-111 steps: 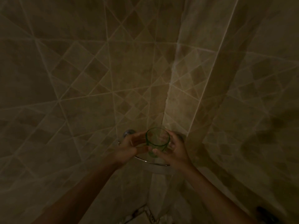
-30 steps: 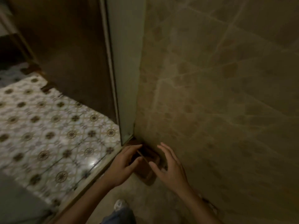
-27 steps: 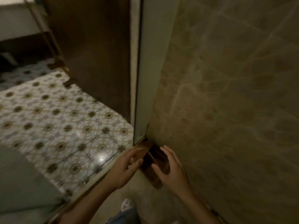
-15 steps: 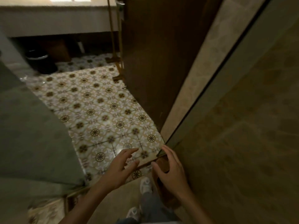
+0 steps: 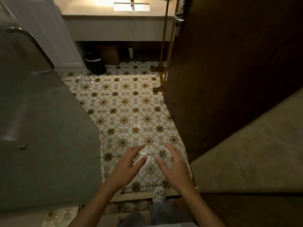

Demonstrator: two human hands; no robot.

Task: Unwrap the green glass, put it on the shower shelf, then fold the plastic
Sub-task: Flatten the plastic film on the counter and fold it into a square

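My left hand and my right hand hover side by side over the patterned floor tiles. Both have their fingers spread and hold nothing. Neither the green glass nor the shower shelf is in view. A crumpled clear sheet, possibly the plastic, glints on the floor far ahead, next to a black bin. It is too faint to be sure.
A grey glass shower panel fills the left side. A dark wooden door and a tiled wall close in on the right. Ahead stands a vanity with a lit sink. My shoe is on the threshold.
Earlier both hands held the green glass at the shower corner shelf. Since then the view has swung away to the bathroom floor, and both hands are empty and spread.
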